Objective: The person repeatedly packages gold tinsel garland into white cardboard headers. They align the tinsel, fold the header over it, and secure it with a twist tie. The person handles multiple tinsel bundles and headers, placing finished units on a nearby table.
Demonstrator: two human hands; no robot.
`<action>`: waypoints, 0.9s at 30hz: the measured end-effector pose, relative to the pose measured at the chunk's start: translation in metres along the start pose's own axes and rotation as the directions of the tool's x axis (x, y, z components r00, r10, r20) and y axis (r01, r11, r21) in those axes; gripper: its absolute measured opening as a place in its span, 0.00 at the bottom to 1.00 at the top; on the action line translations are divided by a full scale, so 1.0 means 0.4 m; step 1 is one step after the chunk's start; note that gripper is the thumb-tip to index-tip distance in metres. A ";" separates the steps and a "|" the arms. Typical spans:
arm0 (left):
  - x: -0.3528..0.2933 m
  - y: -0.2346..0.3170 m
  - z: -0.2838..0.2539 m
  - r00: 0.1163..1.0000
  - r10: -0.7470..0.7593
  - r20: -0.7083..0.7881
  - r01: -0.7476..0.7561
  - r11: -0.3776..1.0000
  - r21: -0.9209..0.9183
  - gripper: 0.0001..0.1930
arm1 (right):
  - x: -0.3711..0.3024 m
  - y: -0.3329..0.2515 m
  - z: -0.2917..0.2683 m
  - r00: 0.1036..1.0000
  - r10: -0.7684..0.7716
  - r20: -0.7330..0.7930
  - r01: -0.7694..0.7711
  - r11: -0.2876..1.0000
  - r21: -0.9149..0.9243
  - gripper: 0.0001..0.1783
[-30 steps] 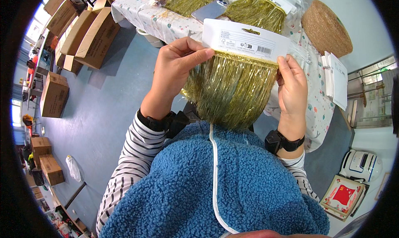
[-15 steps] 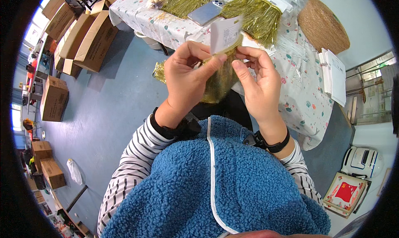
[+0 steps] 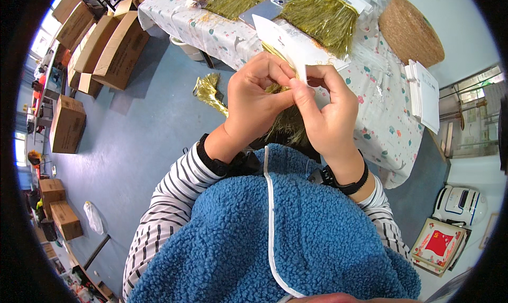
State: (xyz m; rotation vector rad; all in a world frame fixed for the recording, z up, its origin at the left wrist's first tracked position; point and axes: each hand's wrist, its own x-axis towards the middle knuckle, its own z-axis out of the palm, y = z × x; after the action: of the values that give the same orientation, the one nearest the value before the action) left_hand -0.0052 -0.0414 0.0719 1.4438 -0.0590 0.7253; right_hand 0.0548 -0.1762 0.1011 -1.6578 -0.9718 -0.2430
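Note:
My left hand (image 3: 256,94) is closed, thumb and fingers pinching the band of a gold tinsel fringe (image 3: 288,125). Close against it, my right hand (image 3: 330,104) pinches the lower part of a white card (image 3: 278,38) that stands up tilted between the hands. Fingertips hide where card and band meet. Strands hang below my hands over my lap, and a loose length of the gold fringe (image 3: 209,91) trails out to the left. On the table ahead lie two more fringes, one at the back (image 3: 238,0) and a wider carded one (image 3: 320,20).
A patterned cloth covers the table (image 3: 383,128). On it are a phone (image 3: 259,12), a big brown spool (image 3: 410,30) and a stack of white cards (image 3: 422,94). A white bucket (image 3: 188,50) stands below. Cardboard boxes (image 3: 121,51) stand on the floor at left.
The card has swung leftward and turned edge-on, and my hands have come together at its lower end. The loose fringe at left shows more fully now.

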 end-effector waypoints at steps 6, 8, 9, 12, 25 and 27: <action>0.008 0.008 -0.020 0.958 -0.246 0.146 0.243 0.969 0.040 0.12 | 0.000 0.013 -0.009 0.996 -0.045 -0.073 0.030 0.979 -0.201 0.06; 0.006 0.016 -0.029 0.947 -0.275 0.164 0.274 0.961 0.031 0.13 | 0.004 0.017 -0.019 0.992 -0.053 -0.113 0.026 0.973 -0.228 0.05; 0.007 0.018 -0.031 0.960 -0.238 0.148 0.232 0.971 0.061 0.14 | 0.008 0.019 -0.027 0.991 -0.045 -0.129 0.015 0.973 -0.229 0.05; 0.002 0.028 -0.041 0.973 -0.188 0.135 0.187 0.982 0.022 0.18 | 0.018 0.024 -0.051 0.982 -0.050 -0.180 -0.003 0.959 -0.284 0.07; 0.022 0.035 0.035 0.956 0.196 0.220 -0.284 0.816 0.504 0.21 | 0.015 0.028 -0.049 0.979 -0.105 -0.173 0.028 0.918 -0.396 0.06; 0.036 0.028 0.061 0.932 0.299 0.202 -0.361 0.780 0.512 0.20 | 0.016 0.026 -0.046 0.979 -0.120 -0.166 0.043 0.915 -0.402 0.06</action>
State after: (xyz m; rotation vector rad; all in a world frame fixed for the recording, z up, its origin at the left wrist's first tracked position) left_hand 0.0101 -0.0581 0.0924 2.0546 -0.2129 1.0036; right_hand 0.0720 -0.1898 0.1038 -1.9206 -0.8876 -0.6804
